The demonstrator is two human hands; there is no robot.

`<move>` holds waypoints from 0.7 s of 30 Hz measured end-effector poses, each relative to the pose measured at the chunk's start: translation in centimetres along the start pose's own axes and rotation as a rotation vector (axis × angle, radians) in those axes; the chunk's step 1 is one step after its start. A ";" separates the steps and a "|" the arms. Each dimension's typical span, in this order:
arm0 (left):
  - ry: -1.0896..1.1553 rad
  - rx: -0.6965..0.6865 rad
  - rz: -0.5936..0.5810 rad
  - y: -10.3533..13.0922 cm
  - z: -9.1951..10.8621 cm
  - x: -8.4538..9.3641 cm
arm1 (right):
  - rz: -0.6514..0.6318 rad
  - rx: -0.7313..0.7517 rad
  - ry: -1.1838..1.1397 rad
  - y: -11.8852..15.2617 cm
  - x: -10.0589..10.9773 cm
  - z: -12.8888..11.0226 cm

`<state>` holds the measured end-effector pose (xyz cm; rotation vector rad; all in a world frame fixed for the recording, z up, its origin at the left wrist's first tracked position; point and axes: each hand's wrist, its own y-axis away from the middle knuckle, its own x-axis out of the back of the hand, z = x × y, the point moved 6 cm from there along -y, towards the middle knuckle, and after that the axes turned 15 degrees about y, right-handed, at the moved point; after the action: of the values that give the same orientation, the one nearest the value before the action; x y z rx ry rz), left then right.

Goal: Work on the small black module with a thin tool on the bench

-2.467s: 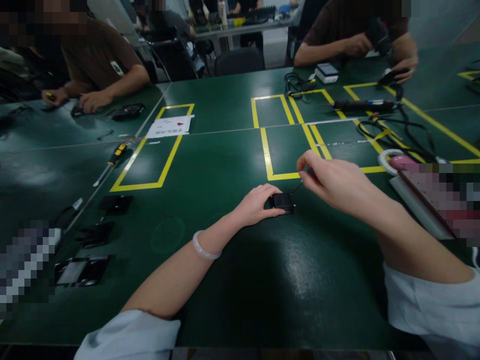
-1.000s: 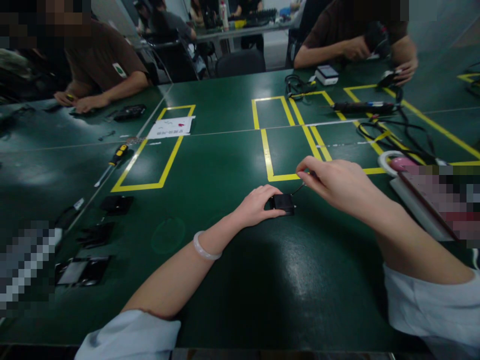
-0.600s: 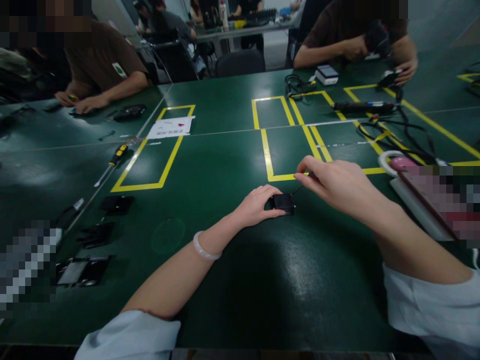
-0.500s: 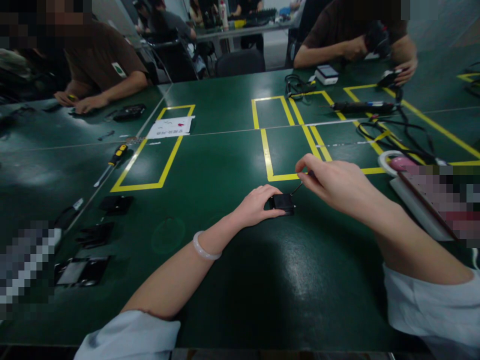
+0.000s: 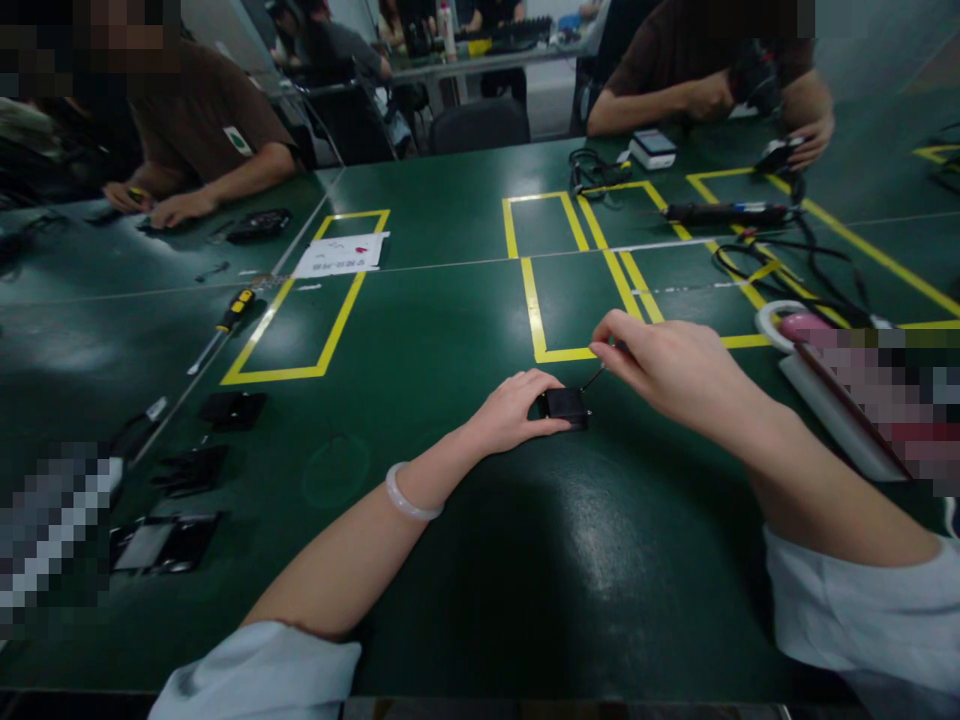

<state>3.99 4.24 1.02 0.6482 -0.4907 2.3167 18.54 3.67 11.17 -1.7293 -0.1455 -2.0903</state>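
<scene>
My left hand [image 5: 517, 412] holds a small black box-shaped part [image 5: 567, 405] down on the green tabletop, thumb on its near side and fingers on its far side. Small metallic tips stick out at the part's right edge. In the pinched fingers of my right hand [image 5: 667, 368] is a small screwdriver [image 5: 594, 378]; its thin shaft slants down to the part's far right corner. Most of the handle is hidden by the fingers. Whether the tip sits in a screw is too small to tell.
Black parts [image 5: 231, 408] lie at the left, with a yellow-black screwdriver [image 5: 238, 308] beyond them. A white card [image 5: 343, 254] lies by yellow tape. At the right are a corded black tool [image 5: 727, 214], cables and a partly blurred-out pink-white object [image 5: 847, 400]. Two people sit opposite.
My right hand's fingers have shifted very slightly around the screwdriver handle. My left hand and the black part have stayed in place.
</scene>
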 end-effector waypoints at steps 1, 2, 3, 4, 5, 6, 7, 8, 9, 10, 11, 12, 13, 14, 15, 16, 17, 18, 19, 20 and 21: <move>0.000 0.000 0.002 0.0 0.0 0.0 | 0.001 0.004 -0.005 0.0 0.0 0.0; -0.001 0.001 0.004 0.0 0.0 0.0 | 0.003 0.011 -0.018 0.0 0.0 0.0; -0.001 0.003 0.004 0.0 0.0 0.0 | 0.005 0.020 -0.036 0.1 0.1 -0.1; 0.000 0.006 0.002 0.0 0.0 0.0 | 0.008 0.029 -0.054 0.1 0.1 -0.1; 0.001 0.008 -0.001 0.0 -0.1 0.0 | 0.011 0.034 -0.067 0.1 0.2 -0.1; 0.001 0.010 -0.002 0.0 -0.1 0.0 | 0.012 0.035 -0.073 0.2 0.3 -0.1; 0.001 0.014 -0.003 0.0 -0.1 0.0 | 0.012 0.032 -0.072 0.2 0.3 -0.1; 0.000 0.016 -0.003 0.0 -0.2 0.0 | 0.010 0.028 -0.067 0.2 0.4 -0.1; -0.001 0.018 -0.003 0.0 -0.3 0.0 | 0.006 0.023 -0.059 0.2 0.4 0.0; -0.001 0.017 0.000 0.0 -0.3 0.0 | 0.003 0.018 -0.049 0.2 0.3 0.0; 0.000 0.016 0.002 0.0 -0.3 0.0 | 0.000 0.014 -0.038 0.1 0.3 0.0; 0.001 0.015 0.002 0.0 -0.3 0.0 | -0.002 0.010 -0.023 0.1 0.2 0.0; 0.002 0.012 0.001 0.0 -0.3 0.0 | -0.004 0.006 -0.006 0.0 0.2 0.1; 0.003 0.010 0.001 0.0 -0.3 0.0 | -0.006 0.002 0.010 0.0 0.1 0.1; 0.004 0.007 0.000 0.0 -0.3 0.0 | -0.007 -0.001 0.021 0.0 0.0 0.1; 0.006 0.006 -0.003 0.0 -0.2 0.0 | -0.008 -0.003 0.026 0.0 0.0 0.1; 0.007 0.003 0.004 0.0 -0.1 0.1 | -0.007 -0.001 0.023 0.0 0.0 0.1; 0.008 0.003 -0.001 0.0 -0.1 0.1 | -0.005 0.002 0.012 0.0 0.0 0.1; 0.008 0.005 -0.002 0.0 -0.1 0.1 | -0.003 0.006 -0.003 0.0 0.0 0.1; 0.009 0.006 0.001 0.0 -0.1 0.1 | 0.000 0.009 -0.019 0.0 0.1 0.0; 0.011 0.010 0.000 0.0 -0.1 0.1 | 0.002 0.010 -0.034 0.1 0.1 0.0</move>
<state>3.89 4.30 1.01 0.6398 -0.4746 2.3229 18.55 3.58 11.30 -1.7582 -0.1639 -2.0560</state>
